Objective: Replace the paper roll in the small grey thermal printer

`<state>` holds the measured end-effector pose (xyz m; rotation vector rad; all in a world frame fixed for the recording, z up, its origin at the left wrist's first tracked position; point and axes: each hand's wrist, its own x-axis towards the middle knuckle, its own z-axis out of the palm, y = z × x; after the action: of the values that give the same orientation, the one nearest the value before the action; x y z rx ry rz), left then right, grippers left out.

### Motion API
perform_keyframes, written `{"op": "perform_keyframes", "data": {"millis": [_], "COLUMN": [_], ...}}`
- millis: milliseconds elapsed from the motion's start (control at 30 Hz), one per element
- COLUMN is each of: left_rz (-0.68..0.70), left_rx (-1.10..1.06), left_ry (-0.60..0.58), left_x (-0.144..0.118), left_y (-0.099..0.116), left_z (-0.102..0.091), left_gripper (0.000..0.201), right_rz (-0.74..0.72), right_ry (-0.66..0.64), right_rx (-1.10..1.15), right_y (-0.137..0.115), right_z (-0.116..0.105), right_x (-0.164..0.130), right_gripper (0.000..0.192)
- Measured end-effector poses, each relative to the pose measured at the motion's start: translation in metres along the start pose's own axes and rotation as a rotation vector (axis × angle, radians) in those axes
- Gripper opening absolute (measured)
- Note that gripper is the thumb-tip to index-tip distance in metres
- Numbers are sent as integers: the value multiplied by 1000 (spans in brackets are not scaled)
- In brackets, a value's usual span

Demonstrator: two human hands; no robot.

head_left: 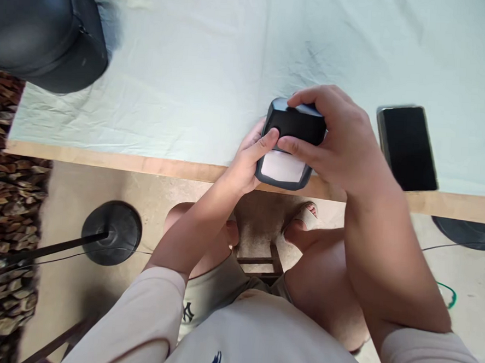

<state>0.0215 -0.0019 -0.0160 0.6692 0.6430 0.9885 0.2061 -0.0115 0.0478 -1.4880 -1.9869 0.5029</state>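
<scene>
A small black box (295,127) with a white inside panel (282,166) is held over the near edge of the table (104,159). My right hand (335,135) grips the box's dark upper part from above and the right, fingers wrapped over it. My left hand (250,160) holds the box from below and the left, its thumb pressed on the front of the black part. The box is partly opened, showing the white panel under the black part.
A pale cloth (200,64) covers the table. A black phone (409,148) lies face up right of my hands. A dark bag (46,27) sits at the far left. Below are my knees, a round black stand base (112,231) and cables.
</scene>
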Motion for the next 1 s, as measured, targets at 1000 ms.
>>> {"op": "perform_keyframes", "data": {"millis": [1000], "left_rz": [-88], "left_rx": [-89], "left_ry": [293], "left_x": [14], "left_y": [-1], "left_z": [7], "left_gripper": [32], "right_rz": [-31], "right_ry": [124], "right_rx": [-177], "right_y": [-5], "right_z": [-18], "right_x": [-11], "right_gripper": [48]}}
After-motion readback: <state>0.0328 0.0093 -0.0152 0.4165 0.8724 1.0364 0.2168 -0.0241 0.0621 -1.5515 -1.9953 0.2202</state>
